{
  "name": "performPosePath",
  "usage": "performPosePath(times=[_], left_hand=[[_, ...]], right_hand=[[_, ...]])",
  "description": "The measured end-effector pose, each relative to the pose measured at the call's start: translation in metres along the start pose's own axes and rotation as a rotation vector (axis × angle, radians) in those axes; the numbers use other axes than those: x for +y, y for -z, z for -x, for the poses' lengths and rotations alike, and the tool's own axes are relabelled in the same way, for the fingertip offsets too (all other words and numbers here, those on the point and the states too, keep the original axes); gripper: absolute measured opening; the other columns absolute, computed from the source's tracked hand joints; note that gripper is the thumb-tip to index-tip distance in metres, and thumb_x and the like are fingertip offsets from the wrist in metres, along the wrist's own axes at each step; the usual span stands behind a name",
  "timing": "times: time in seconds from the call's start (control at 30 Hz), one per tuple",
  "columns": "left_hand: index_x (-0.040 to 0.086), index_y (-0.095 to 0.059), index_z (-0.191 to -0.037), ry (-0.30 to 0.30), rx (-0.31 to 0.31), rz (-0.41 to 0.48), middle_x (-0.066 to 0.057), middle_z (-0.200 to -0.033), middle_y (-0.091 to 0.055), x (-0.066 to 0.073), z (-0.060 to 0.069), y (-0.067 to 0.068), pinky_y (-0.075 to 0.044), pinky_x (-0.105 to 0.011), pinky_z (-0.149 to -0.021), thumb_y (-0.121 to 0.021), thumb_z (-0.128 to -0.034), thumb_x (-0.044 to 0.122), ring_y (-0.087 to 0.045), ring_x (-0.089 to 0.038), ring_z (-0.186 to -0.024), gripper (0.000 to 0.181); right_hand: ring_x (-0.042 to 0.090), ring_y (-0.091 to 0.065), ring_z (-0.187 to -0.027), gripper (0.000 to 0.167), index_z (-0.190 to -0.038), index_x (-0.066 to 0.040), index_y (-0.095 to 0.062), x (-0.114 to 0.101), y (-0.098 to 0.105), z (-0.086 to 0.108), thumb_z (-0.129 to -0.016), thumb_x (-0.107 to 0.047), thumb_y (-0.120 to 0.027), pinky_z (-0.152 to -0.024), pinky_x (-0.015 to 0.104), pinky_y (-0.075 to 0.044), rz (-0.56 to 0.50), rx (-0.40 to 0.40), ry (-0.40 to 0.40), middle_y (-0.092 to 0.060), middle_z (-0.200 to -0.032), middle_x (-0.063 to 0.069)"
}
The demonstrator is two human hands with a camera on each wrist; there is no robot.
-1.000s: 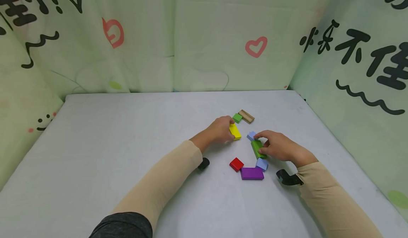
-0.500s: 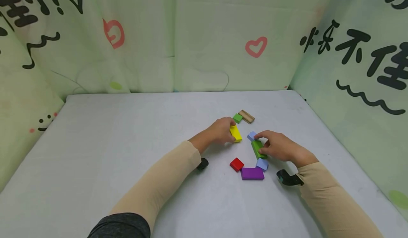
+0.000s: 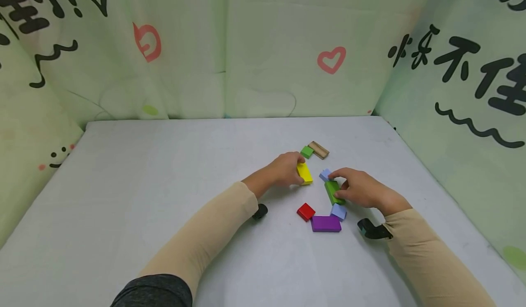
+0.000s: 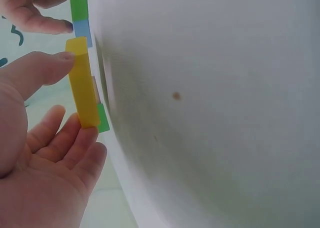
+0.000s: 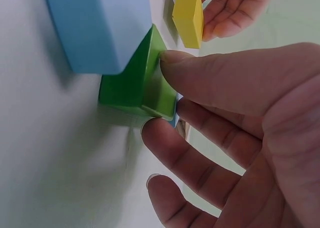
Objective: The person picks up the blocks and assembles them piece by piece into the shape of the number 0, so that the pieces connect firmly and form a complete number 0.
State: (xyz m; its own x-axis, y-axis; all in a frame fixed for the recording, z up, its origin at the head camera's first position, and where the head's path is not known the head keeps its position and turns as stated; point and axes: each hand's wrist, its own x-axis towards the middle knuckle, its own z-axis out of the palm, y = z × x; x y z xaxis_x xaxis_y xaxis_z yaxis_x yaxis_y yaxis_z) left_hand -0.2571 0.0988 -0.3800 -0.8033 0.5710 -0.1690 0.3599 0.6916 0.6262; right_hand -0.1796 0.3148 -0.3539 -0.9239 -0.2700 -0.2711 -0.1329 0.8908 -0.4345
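Note:
In the head view my left hand [image 3: 281,170] pinches a yellow block [image 3: 305,174]; the left wrist view puts the thumb at one end and the fingertips at the other. My right hand [image 3: 363,189] has its thumb and fingers about a long green block [image 3: 334,193]. Its index finger reaches to a light blue block [image 3: 323,175] at the far end. Against the near end lies a second light blue block [image 3: 338,212], which touches a purple block [image 3: 326,224]. A red block [image 3: 306,212] sits at the purple block's left corner.
Beyond the left hand, a small green block [image 3: 307,152] meets a wooden block [image 3: 318,150]. All the blocks lie on a white table [image 3: 144,183]. Printed pale green curtains [image 3: 263,60] surround its back and sides.
My left hand has brought the yellow block slightly nearer to me. The right hand and the other blocks stay where they were.

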Motion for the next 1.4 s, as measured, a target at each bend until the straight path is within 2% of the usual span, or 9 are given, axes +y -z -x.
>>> performPosePath(times=[0.5, 1.4], left_hand=[[0.005, -0.051, -0.14, -0.057, -0.03, -0.024, -0.008, -0.136, -0.054, 0.0039, 0.0057, 0.0012, -0.043, -0.023, -0.1, -0.076, -0.0903, 0.015, -0.051, -0.016, -0.111, 0.057], [0.006, -0.053, -0.136, -0.07, -0.064, -0.036, -0.005, -0.129, -0.056, 0.0034, 0.0093, -0.002, -0.045, -0.02, -0.094, -0.077, -0.0885, 0.015, -0.051, -0.014, -0.106, 0.054]], right_hand=[[0.029, -0.06, -0.099, 0.049, -0.136, 0.001, -0.053, -0.0003, 0.0002, 0.0001, -0.092, -0.012, -0.071, -0.08, 0.043, -0.054, -0.011, -0.001, -0.003, -0.059, -0.122, 0.019], [0.029, -0.06, -0.099, 0.049, -0.137, 0.001, -0.053, 0.0006, -0.0012, -0.0005, -0.093, -0.013, -0.071, -0.081, 0.043, -0.054, -0.01, -0.004, -0.012, -0.06, -0.122, 0.019]])
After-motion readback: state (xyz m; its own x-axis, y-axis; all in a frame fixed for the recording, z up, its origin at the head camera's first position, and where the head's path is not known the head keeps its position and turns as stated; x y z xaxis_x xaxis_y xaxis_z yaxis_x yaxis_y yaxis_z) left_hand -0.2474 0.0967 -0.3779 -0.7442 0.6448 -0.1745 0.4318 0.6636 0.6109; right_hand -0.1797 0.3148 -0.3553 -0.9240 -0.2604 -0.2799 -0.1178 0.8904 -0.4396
